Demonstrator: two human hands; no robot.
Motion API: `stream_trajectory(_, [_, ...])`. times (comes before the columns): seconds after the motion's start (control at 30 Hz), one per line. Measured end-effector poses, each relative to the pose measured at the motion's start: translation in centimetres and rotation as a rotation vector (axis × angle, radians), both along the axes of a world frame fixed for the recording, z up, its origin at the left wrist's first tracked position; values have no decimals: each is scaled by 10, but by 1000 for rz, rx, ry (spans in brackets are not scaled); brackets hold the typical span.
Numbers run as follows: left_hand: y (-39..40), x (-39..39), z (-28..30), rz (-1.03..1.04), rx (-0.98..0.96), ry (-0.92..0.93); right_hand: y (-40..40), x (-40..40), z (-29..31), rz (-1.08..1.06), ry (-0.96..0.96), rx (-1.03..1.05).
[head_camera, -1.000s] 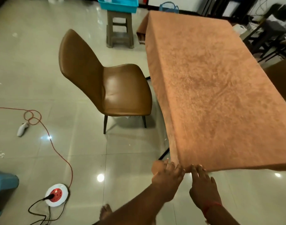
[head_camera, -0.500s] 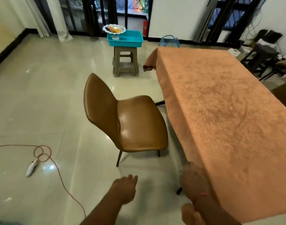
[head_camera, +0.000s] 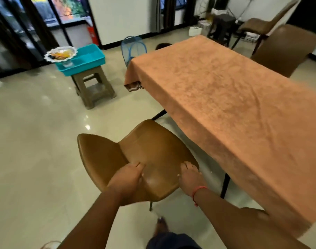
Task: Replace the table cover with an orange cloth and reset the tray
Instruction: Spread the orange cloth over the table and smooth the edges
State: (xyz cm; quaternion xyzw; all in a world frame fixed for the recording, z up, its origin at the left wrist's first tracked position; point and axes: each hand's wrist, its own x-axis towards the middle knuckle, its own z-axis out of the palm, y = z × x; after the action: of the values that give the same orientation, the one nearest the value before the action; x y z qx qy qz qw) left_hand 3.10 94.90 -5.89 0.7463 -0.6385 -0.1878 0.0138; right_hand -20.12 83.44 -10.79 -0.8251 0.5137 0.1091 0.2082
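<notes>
The orange cloth [head_camera: 225, 108] covers the whole table on the right and hangs over its edges. A brown leather chair [head_camera: 141, 155] stands beside the table's near left side. My left hand [head_camera: 127, 178] grips the near edge of its seat by the backrest, and my right hand [head_camera: 189, 175] grips the seat's right edge. Far off at the left, a teal tray [head_camera: 85, 59] sits on a brown plastic stool [head_camera: 94, 87], with a white fluted dish of food [head_camera: 61, 53] on it.
A blue wire basket [head_camera: 134, 48] stands behind the table's far corner. A patterned cloth corner [head_camera: 134, 86] peeks out under the orange one. Two more brown chairs [head_camera: 283, 49] stand at the far right. Glossy tiled floor spreads left.
My hands left the cloth's near corner and moved onto the chair, which they now grip at the seat. The view swung up and forward toward the stool.
</notes>
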Motion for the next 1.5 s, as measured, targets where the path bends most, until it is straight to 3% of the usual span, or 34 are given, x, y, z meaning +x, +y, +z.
stream_trajectory(0.27, [-38,108,-3,-164,92,-110,-24,81,-11,-268,20,83])
stream_trajectory(0.4, [-89,145,-7,-364,89,-163,-21,112,-2,-417,16,47])
stream_trajectory(0.8, [-188,157,-20,-802,29,-181,31,136,26,-810,56,-21])
stream_trajectory(1.2, [-236,172,-34,-822,88,-262,-18,135,-15,-895,18,81])
stream_trajectory(1.37, [-316,207,-26,-758,-3,-269,-95,145,-15,-901,5,22])
stream_trajectory(1.5, [-406,220,-42,-765,-76,-267,-151,105,-22,-1001,63,-24])
